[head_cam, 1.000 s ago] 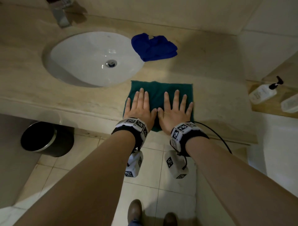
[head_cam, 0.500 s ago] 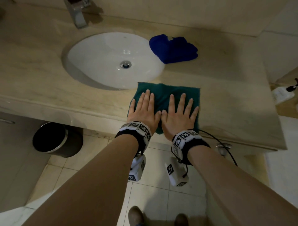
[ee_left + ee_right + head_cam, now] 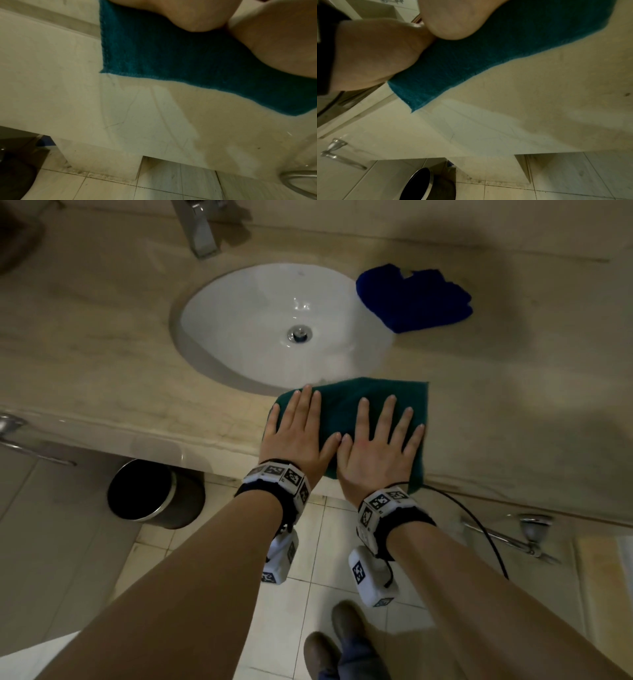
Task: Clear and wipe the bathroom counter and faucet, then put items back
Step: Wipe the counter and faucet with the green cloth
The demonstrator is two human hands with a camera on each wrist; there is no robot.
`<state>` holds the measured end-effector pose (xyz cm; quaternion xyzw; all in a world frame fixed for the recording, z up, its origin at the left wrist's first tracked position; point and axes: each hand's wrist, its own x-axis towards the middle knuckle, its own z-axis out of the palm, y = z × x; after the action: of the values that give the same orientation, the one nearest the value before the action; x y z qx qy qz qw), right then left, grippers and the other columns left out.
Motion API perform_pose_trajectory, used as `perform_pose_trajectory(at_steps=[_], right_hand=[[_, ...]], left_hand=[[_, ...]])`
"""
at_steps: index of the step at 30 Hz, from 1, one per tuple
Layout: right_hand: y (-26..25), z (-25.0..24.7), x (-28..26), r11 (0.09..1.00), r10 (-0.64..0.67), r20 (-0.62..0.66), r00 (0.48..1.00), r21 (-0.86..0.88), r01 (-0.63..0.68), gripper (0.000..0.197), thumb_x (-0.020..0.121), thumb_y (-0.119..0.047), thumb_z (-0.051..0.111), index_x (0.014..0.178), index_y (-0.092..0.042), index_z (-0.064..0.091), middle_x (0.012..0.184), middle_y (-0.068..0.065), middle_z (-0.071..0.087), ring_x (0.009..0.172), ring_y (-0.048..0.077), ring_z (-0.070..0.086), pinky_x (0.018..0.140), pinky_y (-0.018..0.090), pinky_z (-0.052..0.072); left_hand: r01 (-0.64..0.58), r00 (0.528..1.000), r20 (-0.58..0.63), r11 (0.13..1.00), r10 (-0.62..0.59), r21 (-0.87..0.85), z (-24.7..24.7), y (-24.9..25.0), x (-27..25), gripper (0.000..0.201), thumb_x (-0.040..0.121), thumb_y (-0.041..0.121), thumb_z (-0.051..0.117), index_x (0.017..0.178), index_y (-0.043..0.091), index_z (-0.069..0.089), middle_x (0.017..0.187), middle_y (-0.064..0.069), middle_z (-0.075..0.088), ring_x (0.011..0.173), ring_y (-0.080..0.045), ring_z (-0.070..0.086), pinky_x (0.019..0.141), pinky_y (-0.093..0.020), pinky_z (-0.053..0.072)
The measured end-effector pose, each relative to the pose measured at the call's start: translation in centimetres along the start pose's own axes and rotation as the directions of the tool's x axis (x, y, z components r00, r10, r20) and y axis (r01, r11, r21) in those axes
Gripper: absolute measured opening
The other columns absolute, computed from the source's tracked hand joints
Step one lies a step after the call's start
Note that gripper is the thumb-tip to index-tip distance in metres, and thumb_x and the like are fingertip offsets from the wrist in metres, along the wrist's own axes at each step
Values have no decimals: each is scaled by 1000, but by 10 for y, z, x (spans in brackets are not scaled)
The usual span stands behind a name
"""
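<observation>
A dark green cloth (image 3: 346,405) lies flat on the beige stone counter (image 3: 102,354), hanging over its front edge just right of the white sink (image 3: 260,316). My left hand (image 3: 298,429) and right hand (image 3: 380,440) press on the cloth side by side, palms down, fingers straight. In the left wrist view the green cloth (image 3: 171,54) drapes down the counter's front face under my palm; the right wrist view shows the same cloth (image 3: 471,60). The chrome faucet (image 3: 202,231) stands behind the sink. A crumpled blue cloth (image 3: 414,299) lies at the sink's right rim.
A black waste bin (image 3: 150,494) stands on the tiled floor under the counter's left part. A chrome towel bar (image 3: 510,535) is fixed below the counter at the right. A black cable (image 3: 479,529) runs from my right wrist. My shoes (image 3: 342,642) are below.
Both hands have slid the green cloth leftward along the counter's front edge, closer to the sink. The camera has turned left, so the bottles at the right have left the view.
</observation>
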<state>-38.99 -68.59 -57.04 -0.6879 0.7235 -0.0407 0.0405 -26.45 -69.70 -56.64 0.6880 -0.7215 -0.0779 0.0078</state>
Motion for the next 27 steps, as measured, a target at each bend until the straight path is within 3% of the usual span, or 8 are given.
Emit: perform_pose_trajectory(at_steps=[7,17,27], right_hand=[[-18,-2,3,999,-48,26,999,26,47,68,92,-48,15,153,-21,3,159,18,-4,145,43,-1,114,61,0],[-49,0,7,991,-133,58,989,10,133,71,89,-48,19,153,-19,11,159,19,3,144,43,5,114,61,4],[-148,12,4,994,-101,64,993,38,99,66,94,-48,18,153,-21,8,159,15,8,145,40,2,115,59,0]], left_hand=[[9,1000,11,999,-10,44,-6,-17,0,73,91,55,7,152,16,-4,160,0,-6,147,-14,-5,120,-39,-2],[-48,999,-17,996,50,69,-9,-55,-1,70,91,46,17,150,10,20,157,-7,21,145,-20,18,119,-40,9],[-165,985,-28,981,168,99,-19,-161,0,68,94,49,11,152,13,14,159,-4,14,147,-18,12,119,-39,4]])
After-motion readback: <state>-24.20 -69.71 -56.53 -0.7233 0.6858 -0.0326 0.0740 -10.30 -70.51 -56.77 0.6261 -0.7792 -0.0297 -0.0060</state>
